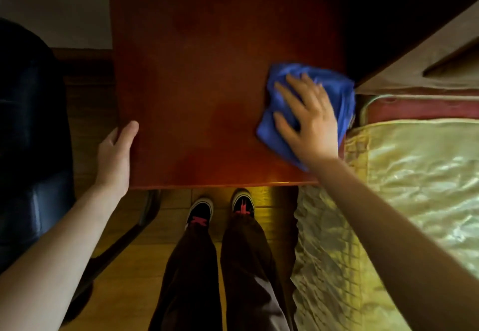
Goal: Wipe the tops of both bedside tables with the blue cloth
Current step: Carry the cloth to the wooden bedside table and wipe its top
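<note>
Nearest to us, at the bottom of the view, are the two bare forearms and, between them, dark trousers (223, 273) ending in black shoes (220, 207) on the wooden floor (134, 273). Beyond the shoes lies the reddish-brown top of the bedside table (197, 84), seen from directly above.

The right hand (308, 120) lies flat, fingers spread, pressing the blue cloth (334, 92) onto the table top. It covers the cloth rather than gripping it. The cloth is crumpled and sits at the table's right edge, in the nearer half, touching or slightly overhanging the side next to the bed with its gold quilted cover (404, 180).

The left hand (115, 154) rests against the table's left edge, its thumb laid over the top. It holds nothing; whether its fingers curl under the edge we cannot tell.

The relation that governs the next stroke: the cloth is at the far right, so almost all the bare surface lies to its left and away from us. We judge that the right hand, already on the cloth, must sweep leftward toward the left hand and then work the far strip. The second table is not in view. A dark chair (28, 149) stands beside the table on the left.
</note>
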### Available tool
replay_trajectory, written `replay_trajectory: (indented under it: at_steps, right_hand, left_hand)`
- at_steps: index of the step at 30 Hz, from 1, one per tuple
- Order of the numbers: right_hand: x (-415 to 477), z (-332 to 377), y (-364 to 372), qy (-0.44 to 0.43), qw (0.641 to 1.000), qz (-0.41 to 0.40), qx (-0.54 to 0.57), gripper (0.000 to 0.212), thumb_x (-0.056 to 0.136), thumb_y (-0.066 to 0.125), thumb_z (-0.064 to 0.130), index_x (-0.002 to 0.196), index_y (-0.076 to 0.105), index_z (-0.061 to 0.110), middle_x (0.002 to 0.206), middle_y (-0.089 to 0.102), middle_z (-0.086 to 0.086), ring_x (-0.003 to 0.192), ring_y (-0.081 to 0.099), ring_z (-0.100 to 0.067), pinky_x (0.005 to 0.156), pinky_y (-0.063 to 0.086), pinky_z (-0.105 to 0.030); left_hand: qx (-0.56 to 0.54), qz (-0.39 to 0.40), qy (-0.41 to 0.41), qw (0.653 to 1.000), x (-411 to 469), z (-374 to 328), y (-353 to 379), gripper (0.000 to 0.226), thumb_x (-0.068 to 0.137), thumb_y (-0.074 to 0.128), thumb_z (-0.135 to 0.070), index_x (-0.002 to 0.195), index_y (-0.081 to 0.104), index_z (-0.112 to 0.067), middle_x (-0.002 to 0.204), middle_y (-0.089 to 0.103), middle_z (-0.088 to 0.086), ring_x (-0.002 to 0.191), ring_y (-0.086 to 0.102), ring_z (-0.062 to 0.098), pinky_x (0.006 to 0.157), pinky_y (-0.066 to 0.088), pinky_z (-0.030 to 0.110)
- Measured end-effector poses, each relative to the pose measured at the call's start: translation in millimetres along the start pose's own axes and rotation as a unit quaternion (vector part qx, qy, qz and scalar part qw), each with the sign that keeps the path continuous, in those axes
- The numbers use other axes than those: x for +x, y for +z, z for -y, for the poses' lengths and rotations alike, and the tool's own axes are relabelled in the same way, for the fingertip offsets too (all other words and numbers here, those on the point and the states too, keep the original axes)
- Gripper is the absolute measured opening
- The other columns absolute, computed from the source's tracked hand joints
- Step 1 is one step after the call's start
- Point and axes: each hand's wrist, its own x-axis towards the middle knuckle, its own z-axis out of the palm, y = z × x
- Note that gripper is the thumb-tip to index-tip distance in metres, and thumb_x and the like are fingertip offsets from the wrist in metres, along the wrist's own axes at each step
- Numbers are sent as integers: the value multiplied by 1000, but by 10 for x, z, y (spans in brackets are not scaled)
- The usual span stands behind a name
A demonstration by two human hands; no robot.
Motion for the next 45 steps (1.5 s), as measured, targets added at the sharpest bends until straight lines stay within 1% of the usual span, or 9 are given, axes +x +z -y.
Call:
replay_trajectory:
  at_steps: [14,17,18,19,21,24,33,38,45]
  right_hand:
    - [937,-289,-115,132,989,-59,-13,47,94,45,41,133,60,19,144,52,-6,136,45,-24,113,31,-31]
    - [1345,219,-549,-119,974,128,141,90,94,-22,-2,145,44,33,149,41,18,139,36,0,94,20,-39]
    - [1400,298,-675,-214,935,193,205,119,71,-40,-20,149,37,25,151,34,18,142,31,0,123,10,-45]
    - [1415,304,-698,-208,929,212,219,114,72,-39,-18,150,36,20,150,36,17,143,31,-2,116,10,-19]
    - [1412,63,-498,-27,984,84,155,58,103,7,21,138,52,17,138,54,9,134,47,-10,112,31,-20]
    - [1013,-344,-205,146,989,-11,-24,50,98,39,41,139,53,16,146,49,-5,138,42,-23,115,28,-26]
    - [-444,68,54,79,995,-65,-18,43,99,51,29,136,55,9,146,49,-14,142,36,-33,120,22,-46]
    - [-346,623,321,162,982,-97,-16,48,95,52,30,138,54,9,147,47,-17,142,32,-39,120,17,-46]
    - [81,1606,796,25,999,-27,34,49,92,56,29,134,57,4,144,51,-17,141,35,-40,120,19,-50]
  left_hand:
    - [-12,-57,-14,998,63,63,74,10,92,55,-45,95,63,-40,97,66,-20,84,64,-10,75,47,18]
    - [-10,-66,-16,998,52,52,88,14,91,55,-46,97,64,-38,100,67,-17,89,64,-6,76,48,19]
    - [-10,-65,-15,998,53,43,84,15,90,55,-48,96,65,-38,100,67,-18,91,63,-5,76,48,20]
    - [-9,-65,-14,998,47,36,80,15,89,55,-49,96,65,-39,100,67,-19,93,63,-5,77,48,21]
    - [-7,-61,-15,998,23,32,71,16,88,55,-52,96,64,-41,100,66,-20,95,62,-3,78,47,23]
    - [-2,-53,-14,998,-1,15,81,17,90,54,-51,101,61,-40,100,64,-20,92,60,-4,74,46,21]
    - [-6,-12,-19,1000,54,61,-26,38,85,54,-59,115,62,-38,115,67,-11,105,64,11,86,51,37]
    - [-29,1,-3,1000,78,69,-18,47,87,55,-53,126,59,-27,117,68,-6,104,66,12,84,54,37]
    - [-50,0,1,999,68,38,-19,42,89,57,-49,124,62,-26,112,71,-4,96,70,12,77,56,30]
